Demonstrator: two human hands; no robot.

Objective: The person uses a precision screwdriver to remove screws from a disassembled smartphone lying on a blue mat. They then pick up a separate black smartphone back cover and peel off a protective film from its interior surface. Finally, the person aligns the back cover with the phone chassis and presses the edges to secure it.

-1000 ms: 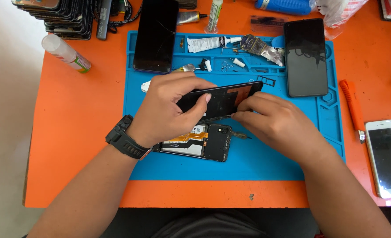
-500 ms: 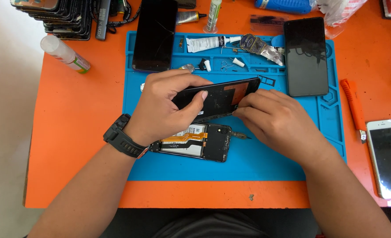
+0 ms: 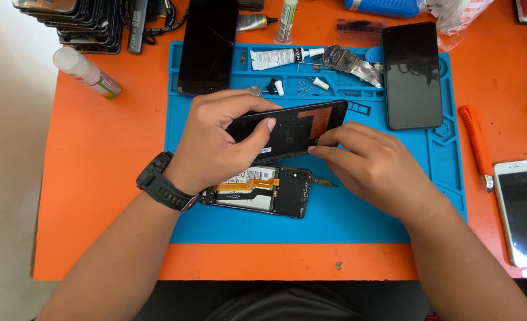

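Now the black rectangular phone frame sits tilted slightly higher than a second ago, the left hand gripping its left end while the right hand's fingertips pinch, it seems, its lower edge.

My fingers feel the frame's matt black plastic; the mat looks like smooth blue rubber, the surface glossy orange.

Black phone frame over a blue mat on an orange table.
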